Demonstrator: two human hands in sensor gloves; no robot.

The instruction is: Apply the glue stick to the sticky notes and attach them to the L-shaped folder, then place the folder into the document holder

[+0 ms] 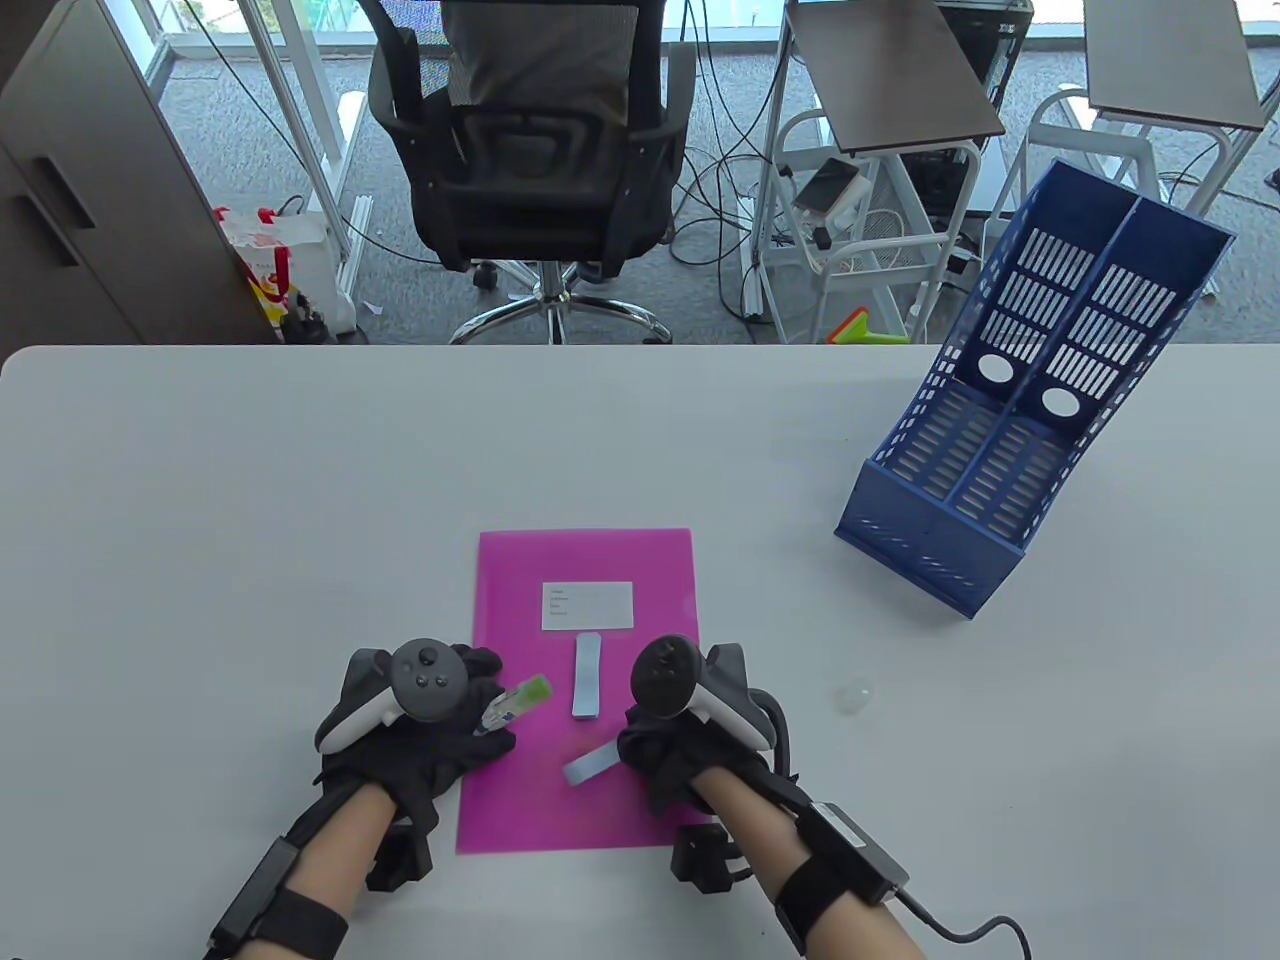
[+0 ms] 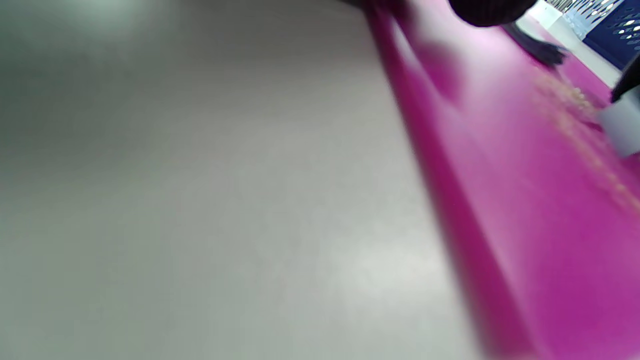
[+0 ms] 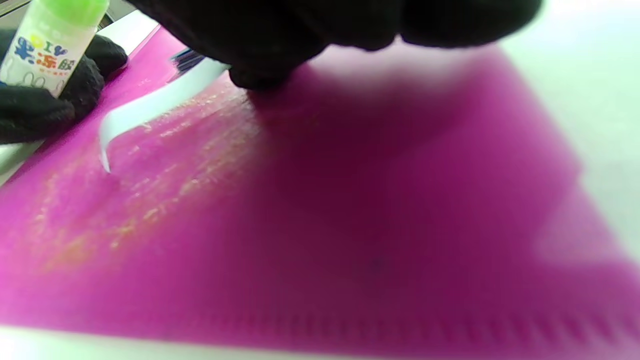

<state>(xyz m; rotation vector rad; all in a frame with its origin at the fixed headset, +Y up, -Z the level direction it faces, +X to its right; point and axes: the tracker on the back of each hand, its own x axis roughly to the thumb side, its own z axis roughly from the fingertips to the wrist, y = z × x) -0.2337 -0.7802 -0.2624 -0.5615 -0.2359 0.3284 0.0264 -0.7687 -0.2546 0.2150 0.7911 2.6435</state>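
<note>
A pink L-shaped folder (image 1: 520, 800) (image 3: 350, 225) (image 2: 525, 200) lies flat on the table before me. It carries a white label (image 1: 587, 605), and one pale blue sticky note (image 1: 587, 678) lies upright below that. My left hand (image 1: 440, 730) grips a glue stick (image 1: 515, 703) (image 3: 50, 45) with a green end, its tip over the folder's left part. My right hand (image 1: 660, 750) pinches one end of a second sticky note (image 1: 590, 766) (image 3: 155, 107) against the folder; its free end curls upward. Streaks of glue (image 3: 150, 190) show on the folder beside the note.
A blue two-slot document holder (image 1: 1020, 400) stands tilted at the table's right rear. A small clear cap (image 1: 855, 695) lies on the table right of the folder. Beyond the far table edge stands an office chair (image 1: 530, 150).
</note>
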